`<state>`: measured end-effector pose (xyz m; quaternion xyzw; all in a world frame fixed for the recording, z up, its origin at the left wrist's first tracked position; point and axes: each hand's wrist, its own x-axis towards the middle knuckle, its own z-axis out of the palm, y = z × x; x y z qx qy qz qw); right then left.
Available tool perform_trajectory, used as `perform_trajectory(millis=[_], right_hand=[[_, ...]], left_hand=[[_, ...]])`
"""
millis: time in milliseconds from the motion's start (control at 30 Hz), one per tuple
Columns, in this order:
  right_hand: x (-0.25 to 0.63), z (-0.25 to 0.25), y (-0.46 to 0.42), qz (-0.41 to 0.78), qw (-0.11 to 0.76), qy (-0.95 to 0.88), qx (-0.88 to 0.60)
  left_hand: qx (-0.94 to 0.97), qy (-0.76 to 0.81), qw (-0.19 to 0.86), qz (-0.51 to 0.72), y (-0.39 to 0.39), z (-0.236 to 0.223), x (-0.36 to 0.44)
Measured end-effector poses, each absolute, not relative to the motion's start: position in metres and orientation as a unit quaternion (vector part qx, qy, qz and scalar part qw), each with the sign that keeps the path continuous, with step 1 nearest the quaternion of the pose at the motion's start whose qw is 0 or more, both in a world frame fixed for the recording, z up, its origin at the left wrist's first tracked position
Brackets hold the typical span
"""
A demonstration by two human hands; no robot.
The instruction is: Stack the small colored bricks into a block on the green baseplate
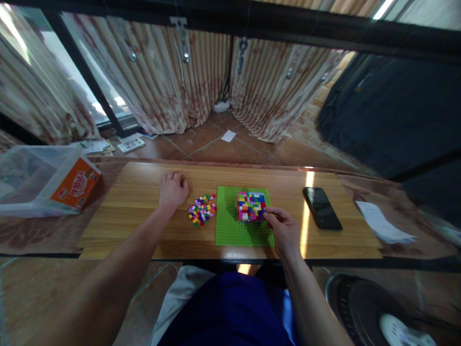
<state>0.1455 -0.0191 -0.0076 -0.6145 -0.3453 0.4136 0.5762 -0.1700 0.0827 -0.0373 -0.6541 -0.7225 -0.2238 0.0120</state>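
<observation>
From where I stand, the block (250, 205) of small bricks sits on the green board (226, 229), a little right of its middle and toward its far half. Its top is a patchwork of red, yellow, blue, white, pink and purple. The board lies flat on the wooden table (133, 192), close to the near edge, in front of the seated person.

The right hand (286, 233) comes in over the board's right edge. Its thumb and forefinger are brought close together at the block's right side; I can't tell from here whether they pinch the block itself or a loose brick.

The left hand (173, 190) rests palm down on the table, fingers loosely bent. The palm is hidden, so I can't say whether they close on anything. Just beside it, nearer the person, loose bricks (202, 210) of many colours lie in a heap, between that hand and the board's left edge.

Off to the right, a black phone (323, 209) lies face up, with a bright strip of sunlight across the wood between it and the right hand. Farther right is some white paper (383, 223). At the far left stands a clear box (32, 180) with an orange label (77, 184).
</observation>
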Motion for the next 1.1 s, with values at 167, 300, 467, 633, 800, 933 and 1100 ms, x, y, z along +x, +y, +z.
perform_trajectory(millis=[167,300,467,633,800,933,1100], right_hand=[[0.143,-0.007,-0.018,0.406,0.573,-0.349,-0.621],[0.144,-0.01,-0.018,0.403,0.565,-0.36,-0.624],[0.149,-0.02,-0.024,0.388,0.588,-0.379,-0.6],[0.149,-0.02,-0.035,0.333,0.614,-0.352,-0.623],[0.126,-0.002,-0.048,0.303,0.595,-0.445,-0.597],[0.092,0.0,-0.059,0.323,0.482,-0.614,-0.535],[0.056,-0.015,-0.06,0.315,0.39,-0.709,-0.496]], left_hand=[[-0.657,-0.72,0.018,-0.222,0.083,-0.038,-0.17],[-0.655,-0.721,0.031,-0.221,0.083,-0.038,-0.17],[-0.651,-0.725,0.027,-0.223,0.082,-0.037,-0.169],[-0.65,-0.726,0.027,-0.221,0.082,-0.038,-0.169],[-0.654,-0.724,0.028,-0.219,0.081,-0.038,-0.169],[-0.65,-0.726,0.018,-0.222,0.08,-0.037,-0.168],[-0.648,-0.727,0.017,-0.227,0.079,-0.038,-0.167]])
